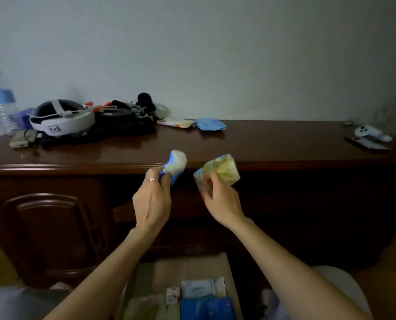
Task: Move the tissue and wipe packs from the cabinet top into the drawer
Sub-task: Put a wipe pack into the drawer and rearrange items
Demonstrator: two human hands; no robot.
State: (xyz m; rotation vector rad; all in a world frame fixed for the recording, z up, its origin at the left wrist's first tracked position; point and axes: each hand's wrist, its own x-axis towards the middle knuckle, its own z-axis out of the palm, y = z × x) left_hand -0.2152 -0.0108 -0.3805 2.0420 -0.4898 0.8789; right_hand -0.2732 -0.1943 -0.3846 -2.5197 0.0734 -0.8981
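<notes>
Left hand [152,199]: closed around a blue-and-white tissue pack [175,166], held in the air just in front of the cabinet top's front edge [77,166].
Right hand [220,199]: gripping a yellow-and-blue wipe pack [217,170], also off the surface, at 3 o'clock from the left pack, the two apart.
Drawer [230,269]: pulled open at 6 o'clock, below both forearms, already holding several packs along its near end.
Left on top: yellow flat pack [175,122] and light blue pack [210,124], side by side at 12 o'clock of the hands.
Step in hand: likely carrying both packs down to the drawer; best lowered flat into the bare far part of the drawer, one per hand, not dropped on the stacked packs.
Edges: cabinet lip overhangs; worth drawing hands back toward 6 o'clock before descending.
Open room: wide bare wood between hands and remaining packs; headset [62,120] and cables at 10 o'clock, white controller [372,133] at 2 o'clock, both well apart.
</notes>
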